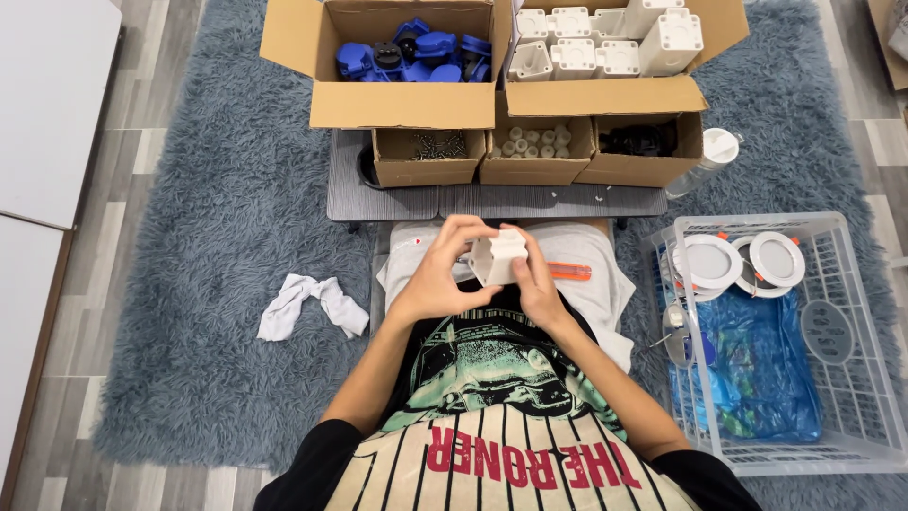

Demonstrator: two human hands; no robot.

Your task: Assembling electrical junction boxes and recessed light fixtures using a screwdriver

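Holding white square plastic housing (498, 256) above lap: left hand (443, 274) wraps its left side, fingers curled over top edge; right hand (536, 279) clamps its right side. Orange-handled tool (569, 272) lies on grey cloth (605, 284) just beside right hand. White rag (312, 305) on blue shag rug (218, 237), left. Clear crate (832, 426) right, holding round white lamp fittings (711, 262). Beyond: low grey table (397, 201) bearing small cardboard boxes (427, 157); farther, large boxes of blue parts (411, 52) and white housings (605, 43).

A fluffy blue-grey rug (218, 284) covers the grey wood floor (142, 114), with a low grey table (397, 201) on it
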